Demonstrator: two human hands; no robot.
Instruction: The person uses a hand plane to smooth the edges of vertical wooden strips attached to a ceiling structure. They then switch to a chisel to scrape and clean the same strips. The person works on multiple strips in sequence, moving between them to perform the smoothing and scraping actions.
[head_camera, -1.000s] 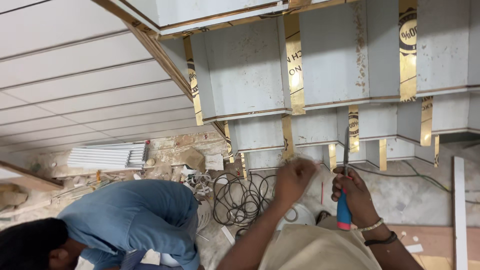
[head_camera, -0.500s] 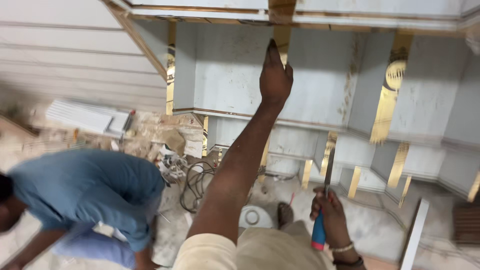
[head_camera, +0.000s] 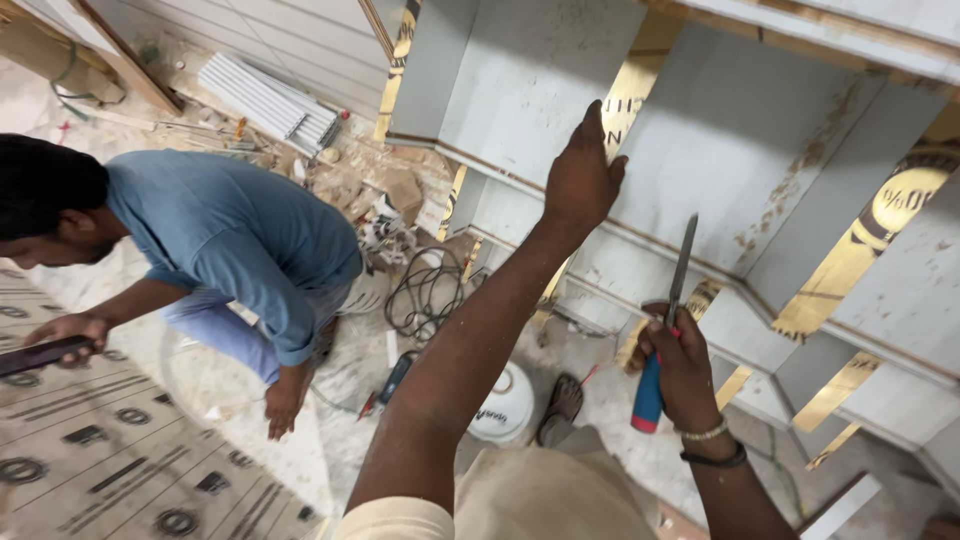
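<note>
Dusty floor down below is littered with a cable coil (head_camera: 425, 295), a white bucket (head_camera: 505, 405) and a crouching co-worker (head_camera: 225, 235). Left hand (head_camera: 583, 178) is pressed flat, fingers loose, on the grey stepped panel (head_camera: 740, 160); right hand (head_camera: 680, 370) is clenched on a blue-handled chisel (head_camera: 662, 330), blade up. Looks like positioning's underway; careful blade placement along the gold strip (head_camera: 628, 95) seems needed next.

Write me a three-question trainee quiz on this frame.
1. True or false: the left hand rests on the grey panel.
2. What does the right hand hold? A) chisel B) phone C) cable
3. What colour shirt does the crouching person wear?

Key: 1 true. 2 A, a chisel with a blue handle, blade pointing up. 3 blue.
</note>
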